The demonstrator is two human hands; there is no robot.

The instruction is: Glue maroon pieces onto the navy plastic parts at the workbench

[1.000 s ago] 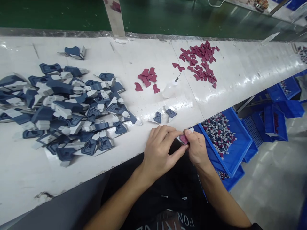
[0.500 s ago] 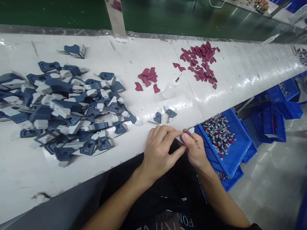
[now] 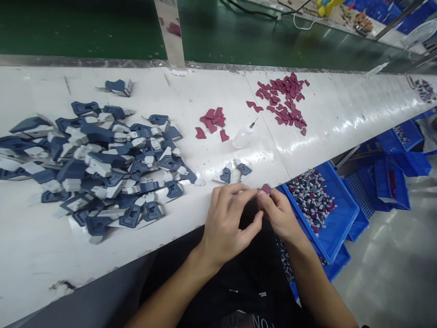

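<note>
My right hand (image 3: 282,216) pinches a small part (image 3: 265,188) between thumb and fingers at the table's front edge; a maroon face shows on it and the rest is covered by my fingers. My left hand (image 3: 227,223) is beside it, index fingertip against the part, thumb apart from the index finger. Just beyond my hands lie two small blue-and-grey parts (image 3: 243,169). A clear bottle with a needle tip (image 3: 243,136) lies farther back, near a small group of maroon pieces (image 3: 212,119).
A large heap of blue-and-grey parts (image 3: 102,159) covers the table's left side. More maroon pieces (image 3: 288,98) are spread at the back. At my right, below the table edge, a blue bin (image 3: 341,214) holds many small parts. Other blue bins (image 3: 392,182) stand beyond it.
The view has tilted slightly, so the table appears lower. In my right hand the part has turned, showing more maroon. My left thumb and index finger have spread apart.
</note>
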